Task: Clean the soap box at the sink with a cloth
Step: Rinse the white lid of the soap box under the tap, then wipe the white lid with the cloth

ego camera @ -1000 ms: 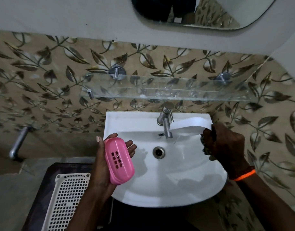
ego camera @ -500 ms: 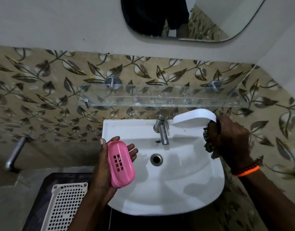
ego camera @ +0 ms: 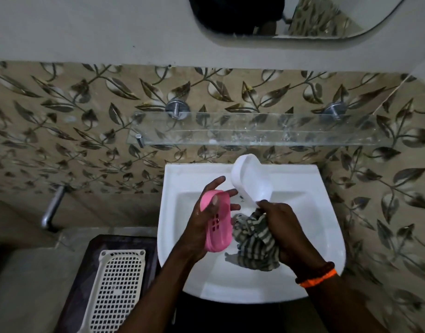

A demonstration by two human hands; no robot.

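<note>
**Both halves of the soap box held over the basin**

The left hand (ego camera: 206,227) sits at the centre of the frame, above the white sink (ego camera: 326,236), and is closed around the pink soap tray (ego camera: 217,227). The thumb lies across the top face of the tray and the fingers spread out behind it. The tray stands nearly on end, its small drain holes facing the camera.

Just to the right, the right hand (ego camera: 286,231) grips two things at once. Its fingertips pinch the lower edge of the white soap box cover (ego camera: 251,180), which tilts up and away toward the upper middle of the basin, open side facing left. Under the palm, the same hand bunches a striped grey cloth (ego camera: 253,241); the cloth hangs into the bowl and touches the right edge of the pink tray. An orange wristband (ego camera: 318,278) circles the right wrist.

The two hands are close together but not touching each other.

Above the sink, a glass shelf (ego camera: 254,134) runs across the leaf-patterned tiles (ego camera: 62,116), and part of a mirror (ego camera: 326,15) shows at the top edge. At the lower left of the frame lies a cream perforated basket (ego camera: 115,292), and a metal pipe (ego camera: 51,207) juts from the wall at the left
</note>
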